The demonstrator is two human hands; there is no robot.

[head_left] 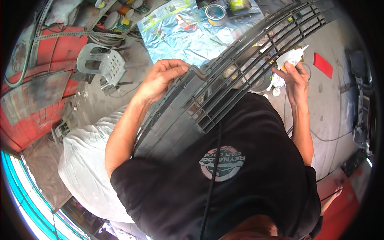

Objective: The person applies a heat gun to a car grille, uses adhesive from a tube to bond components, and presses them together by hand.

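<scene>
A long grey plastic grille point(224, 80) rests against the person's black shirt point(224, 176) at its near end and runs up and to the right, away from the body, probably braced there so both hands can work on it. The left hand point(162, 78) is clenched over the grille's left edge, fingers curled round the rim, which seems to steady the piece. The right hand point(294, 78) is closed around a small white bottle point(291, 58) with a pointed nozzle aimed up and right, held just beside the grille's right side, close enough to reach the slats. Near and to the left, below the left forearm, lies a big white sack point(86, 168). Beyond the hands the ground is dusty grey concrete point(336, 108), with a red flat block point(323, 65) to the right of the bottle. To the left stands a pale plastic chair point(100, 62) beside red panels point(32, 104). Farthest off, a sheet of blue-toned printed paper point(180, 30) is spread on the floor with an open tin point(216, 14) on it, among other cans in a cluttered workshop.
</scene>
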